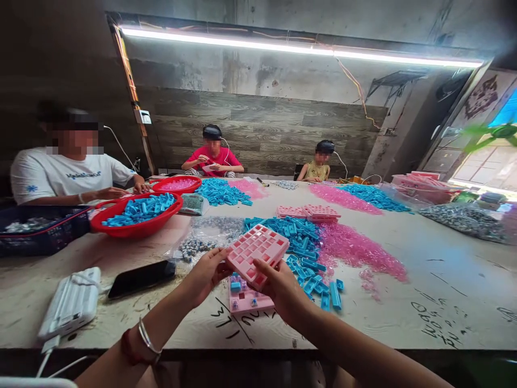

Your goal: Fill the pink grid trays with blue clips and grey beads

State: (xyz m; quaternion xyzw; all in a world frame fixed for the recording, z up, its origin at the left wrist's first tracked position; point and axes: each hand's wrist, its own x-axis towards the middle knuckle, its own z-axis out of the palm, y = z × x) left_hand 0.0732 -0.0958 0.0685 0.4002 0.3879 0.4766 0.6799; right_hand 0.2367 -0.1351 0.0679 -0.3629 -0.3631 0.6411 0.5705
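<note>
A pink plastic panel with rows of square holes (257, 249) is held tilted above the table between my two hands. My left hand (208, 274) pinches its left edge. My right hand (283, 285) grips the near right side, thumb on top. Its thick edge may be several panels stacked; I cannot tell. Partly hidden beneath lies another pink panel (247, 307), with a blue cap and small clear-and-blue parts set in it. Just beyond are a heap of blue plastic caps (299, 237), a heap of clear pink pieces (355, 245) and a bag of small round-looking parts (197, 245).
A black phone (141, 278) and white power bank (71, 302) lie at left, near a red basket (121, 230) of blue caps and a dark crate (48, 237). Pink panels (309, 212) are stacked farther back. Three people (72, 172) sit around the table.
</note>
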